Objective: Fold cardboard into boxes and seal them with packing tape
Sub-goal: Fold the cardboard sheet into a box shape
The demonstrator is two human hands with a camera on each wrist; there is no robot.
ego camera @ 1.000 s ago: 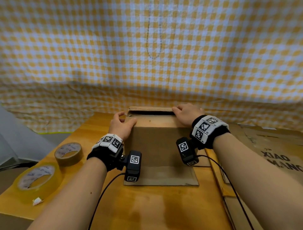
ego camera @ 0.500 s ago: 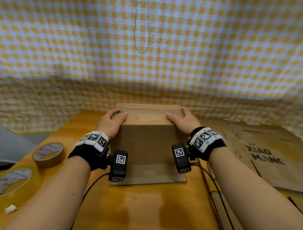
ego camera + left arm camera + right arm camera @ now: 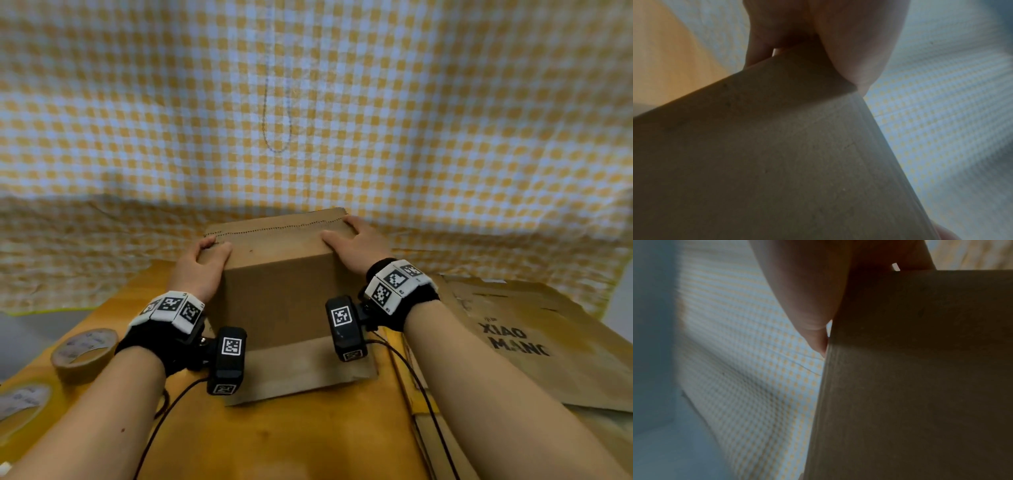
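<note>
A brown cardboard box [image 3: 277,301] stands half-raised at the middle of the wooden table [image 3: 291,442], its lower flap lying flat toward me. My left hand [image 3: 200,270] grips its upper left corner, thumb on top. My right hand [image 3: 356,243] grips the upper right corner the same way. In the left wrist view the left hand [image 3: 849,40] pinches the cardboard [image 3: 777,162] at its edge. The right wrist view shows the right hand [image 3: 807,288] closed over the panel [image 3: 920,369]. The box's far side is hidden.
A brown tape roll [image 3: 84,354] and a clear tape roll [image 3: 20,404] lie at the table's left edge. Flat printed cardboard sheets [image 3: 531,342] are stacked on the right. A yellow checked cloth [image 3: 308,102] hangs close behind the box.
The flat cardboard has been pulled up into a standing box shape. Both hands rose with its top edge and came toward me, still holding the corners.
</note>
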